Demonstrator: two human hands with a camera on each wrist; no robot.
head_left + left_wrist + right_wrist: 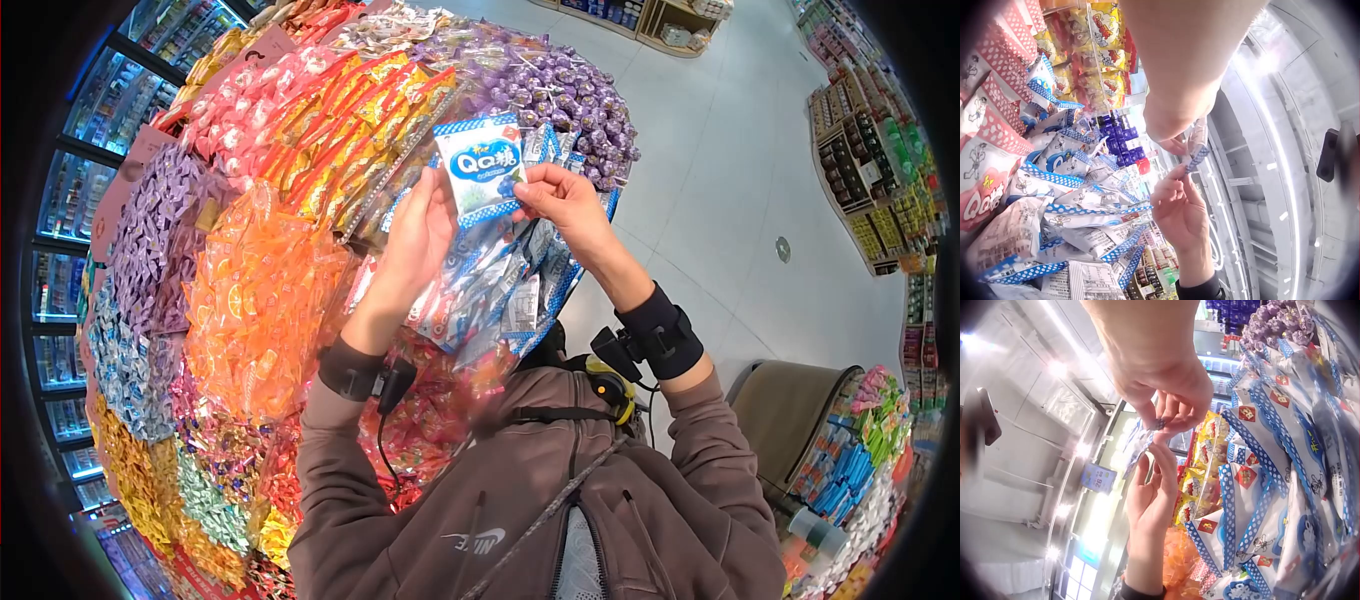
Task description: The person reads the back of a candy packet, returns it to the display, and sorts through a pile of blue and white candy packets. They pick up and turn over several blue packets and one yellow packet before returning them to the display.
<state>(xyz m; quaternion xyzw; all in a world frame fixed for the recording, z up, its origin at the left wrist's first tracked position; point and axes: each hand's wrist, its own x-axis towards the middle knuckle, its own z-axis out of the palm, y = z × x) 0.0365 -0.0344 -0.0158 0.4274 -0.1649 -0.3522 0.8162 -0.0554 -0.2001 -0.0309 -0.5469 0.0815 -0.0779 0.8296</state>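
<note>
Packet (478, 165) spans left hand (421, 232) to right hand (572, 208), pinched at 2 sides

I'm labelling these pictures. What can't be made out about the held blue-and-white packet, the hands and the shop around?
- Back of the blue-and-white packet: faces away in the head view; steeply angled and partly behind fingers in the wrist views.
- Some fingers of the left hand: head view, behind the packet.
- Small text on the blue hanging sign: right wrist view, blurred.
- Product labels in the tall lit cabinets: head view, too small.
</note>
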